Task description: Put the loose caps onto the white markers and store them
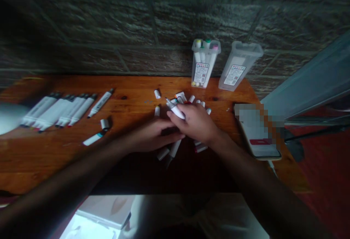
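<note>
My right hand (198, 122) is closed around a white marker (177, 111). The marker's grey, uncapped end points up and to the left. Just to its left, my left hand (153, 135) has thumb and forefinger apart, their tips against my right hand; nothing shows between them. Below the left fingers, another white marker (175, 149) slants with its grey end down, next to a loose cap (163, 154). More markers and caps lie around and partly under my hands, among them a white cap (157, 94) and a yellow-ended marker (157, 110). My hands hide part of this pile.
A row of white markers (76, 111) lies at the left, near a teal-banded marker piece (93, 138) and a cap (104, 124). At the back stand a clear box with markers (202, 73) and a second clear box (235, 73). A phone (257, 133) lies at the right.
</note>
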`<state>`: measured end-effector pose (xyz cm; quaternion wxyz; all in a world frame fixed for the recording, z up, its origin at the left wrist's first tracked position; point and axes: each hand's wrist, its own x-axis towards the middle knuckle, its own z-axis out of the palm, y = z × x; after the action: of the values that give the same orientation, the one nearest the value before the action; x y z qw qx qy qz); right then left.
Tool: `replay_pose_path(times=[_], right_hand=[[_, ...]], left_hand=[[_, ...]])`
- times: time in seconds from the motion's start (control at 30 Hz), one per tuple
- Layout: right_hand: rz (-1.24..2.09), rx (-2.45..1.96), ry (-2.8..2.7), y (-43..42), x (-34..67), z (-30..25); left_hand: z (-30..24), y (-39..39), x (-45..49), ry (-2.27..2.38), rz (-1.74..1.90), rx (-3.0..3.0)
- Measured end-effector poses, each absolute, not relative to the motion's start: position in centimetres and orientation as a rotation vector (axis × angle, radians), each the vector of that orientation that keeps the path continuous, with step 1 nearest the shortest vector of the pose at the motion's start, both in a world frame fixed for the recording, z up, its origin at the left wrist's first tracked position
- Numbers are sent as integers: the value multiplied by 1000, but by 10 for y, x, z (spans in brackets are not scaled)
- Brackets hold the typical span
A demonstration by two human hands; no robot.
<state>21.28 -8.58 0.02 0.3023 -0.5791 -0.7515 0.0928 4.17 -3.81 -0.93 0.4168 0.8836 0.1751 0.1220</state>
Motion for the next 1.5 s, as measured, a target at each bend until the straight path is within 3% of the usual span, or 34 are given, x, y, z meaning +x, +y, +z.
replay_pose_path(times=[0.4, 0.67, 1.5], right_hand=[[780, -1326, -1053, -72, 223, -5], [977, -1341, -1132, -78, 218, -4], [893, -1342, -1069, -83, 213, 4]], left_hand=[[-1, -38, 40, 585, 267, 1440], [-3, -42, 41, 524, 340, 1289], [-8, -32, 42, 510, 417, 1279]])
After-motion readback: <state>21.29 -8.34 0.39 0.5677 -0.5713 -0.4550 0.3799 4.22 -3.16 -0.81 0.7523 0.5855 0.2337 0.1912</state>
